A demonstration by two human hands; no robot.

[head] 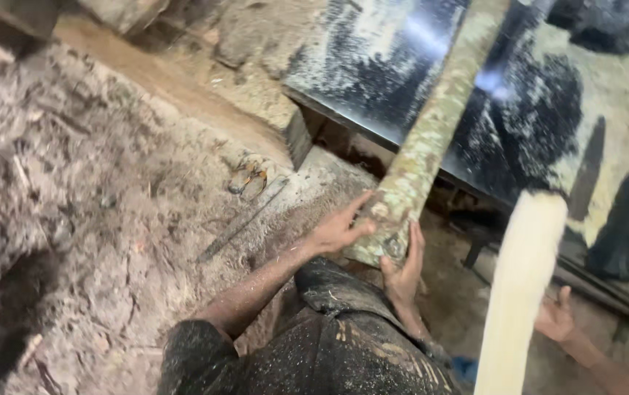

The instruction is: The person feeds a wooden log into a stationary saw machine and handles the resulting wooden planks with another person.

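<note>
A long bark-covered log (431,132) lies slanted across a black machine table (548,110) dusted with sawdust, its near end hanging over the table edge. My left hand (338,231) grips the left side of that near end. My right hand (403,269) cups the log's cut end from below and to the right. Both hands are closed on the log. My dark, sawdust-covered clothing (314,344) fills the bottom middle.
Another person's hand (556,316) at the lower right steadies a pale sawn plank (519,292) standing on end. Heaps of sawdust and shavings (87,197) cover the ground at left. A pair of sandals (250,175) and a thin dark metal strip (245,219) lie there.
</note>
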